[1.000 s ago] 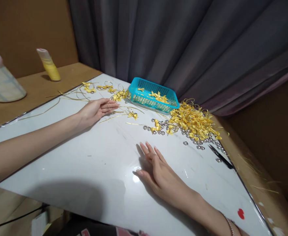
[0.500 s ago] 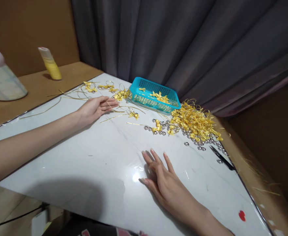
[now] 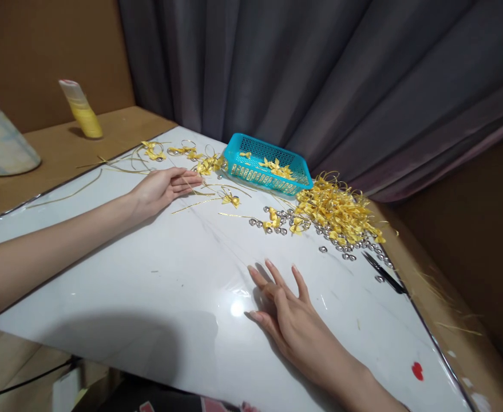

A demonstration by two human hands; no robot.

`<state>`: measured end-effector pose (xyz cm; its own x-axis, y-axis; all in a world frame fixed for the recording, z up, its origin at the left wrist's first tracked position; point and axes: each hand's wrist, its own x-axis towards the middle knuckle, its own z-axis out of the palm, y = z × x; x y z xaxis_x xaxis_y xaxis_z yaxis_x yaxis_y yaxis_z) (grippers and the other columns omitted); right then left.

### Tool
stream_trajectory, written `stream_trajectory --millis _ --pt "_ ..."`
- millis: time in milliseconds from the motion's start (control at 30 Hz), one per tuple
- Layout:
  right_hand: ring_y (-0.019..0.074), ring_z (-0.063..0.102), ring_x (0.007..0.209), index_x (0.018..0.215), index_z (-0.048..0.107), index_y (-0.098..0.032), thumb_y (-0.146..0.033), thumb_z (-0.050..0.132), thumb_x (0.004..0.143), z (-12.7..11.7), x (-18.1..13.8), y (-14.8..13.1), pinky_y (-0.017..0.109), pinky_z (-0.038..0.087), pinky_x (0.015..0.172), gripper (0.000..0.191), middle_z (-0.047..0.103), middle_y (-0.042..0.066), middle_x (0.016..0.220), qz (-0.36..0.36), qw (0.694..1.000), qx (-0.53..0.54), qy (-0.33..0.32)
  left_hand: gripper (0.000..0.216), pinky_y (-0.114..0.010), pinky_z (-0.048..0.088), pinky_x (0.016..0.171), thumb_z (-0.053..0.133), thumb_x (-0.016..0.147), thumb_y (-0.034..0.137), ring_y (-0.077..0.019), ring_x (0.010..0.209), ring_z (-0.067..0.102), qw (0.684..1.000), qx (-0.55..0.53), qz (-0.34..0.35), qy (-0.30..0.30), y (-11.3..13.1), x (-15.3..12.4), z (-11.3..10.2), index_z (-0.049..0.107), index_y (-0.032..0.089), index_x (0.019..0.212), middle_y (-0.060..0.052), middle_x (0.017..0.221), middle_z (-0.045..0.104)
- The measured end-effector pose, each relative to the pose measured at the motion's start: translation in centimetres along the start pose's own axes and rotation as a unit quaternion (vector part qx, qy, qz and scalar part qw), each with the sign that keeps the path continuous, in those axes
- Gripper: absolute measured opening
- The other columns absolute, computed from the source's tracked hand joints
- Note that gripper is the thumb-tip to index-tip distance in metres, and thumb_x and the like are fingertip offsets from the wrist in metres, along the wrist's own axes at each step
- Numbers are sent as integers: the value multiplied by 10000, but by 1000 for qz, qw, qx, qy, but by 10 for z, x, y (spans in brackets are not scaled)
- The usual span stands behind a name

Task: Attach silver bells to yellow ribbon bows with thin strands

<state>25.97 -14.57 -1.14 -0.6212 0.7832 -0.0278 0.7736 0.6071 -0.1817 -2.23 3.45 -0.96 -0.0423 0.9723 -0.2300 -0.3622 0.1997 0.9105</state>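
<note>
My left hand rests on its side on the white tabletop, fingers stretched out together and palm facing right. By its fingertips lie yellow ribbon bows and thin gold cords; a single bow sits a little to the right. My right hand hovers low or rests at the middle of the table, fingers spread, holding nothing that I can see. Beyond it are small silver rings with a few bows among them, and a large heap of yellow bows.
A turquoise basket with some bows stands at the back against the dark curtain. Black-handled snips lie near the right edge. At the left are a yellow tube-shaped container and a large pale bottle.
The view has shifted slightly, so most things appear a little further left. My right hand's fingers have spread slightly more; my left hand keeps its pose.
</note>
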Motion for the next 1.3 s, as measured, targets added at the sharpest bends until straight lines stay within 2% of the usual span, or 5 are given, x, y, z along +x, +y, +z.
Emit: stream_trajectory --millis 433,700,833,933,1300 --pt "287 190 1381 1289 392 -144 -294 369 966 0 -3 2 651 202 1079 357 421 97 1410 1 1000 8 1 196 -230 548 765 487 842 150 -204 956 665 1000 9 5 9 0 4 -2 668 82 811 -158 931 718" --pt "275 164 1388 1333 310 -158 -286 359 967 1 -5 1 649 192 1086 391 379 89 1437 7 1000 12 -3 194 -271 552 801 486 844 153 -214 986 655 1000 14 5 10 -1 7 -6 673 102 855 -140 902 726" --pt "250 111 1400 1204 364 -156 -319 341 972 -1 -7 5 611 186 1113 284 317 102 1470 13 999 35 -12 207 -244 554 765 477 852 148 -206 946 671 1000 11 -4 15 -1 6 -4 671 91 805 -145 908 726" --pt "246 75 1404 1140 356 -152 -309 321 973 -4 -5 11 599 171 1121 232 269 143 1485 41 998 43 24 222 -223 552 735 469 859 147 -197 909 682 1000 7 -7 15 -1 5 -3 669 88 783 -150 909 725" --pt "249 137 1398 1132 393 -167 -338 348 978 -1 8 3 590 165 1123 235 397 77 1431 14 999 38 11 236 -234 540 778 458 865 148 -190 907 682 1000 10 -10 12 -1 6 -4 671 91 780 -135 895 731"
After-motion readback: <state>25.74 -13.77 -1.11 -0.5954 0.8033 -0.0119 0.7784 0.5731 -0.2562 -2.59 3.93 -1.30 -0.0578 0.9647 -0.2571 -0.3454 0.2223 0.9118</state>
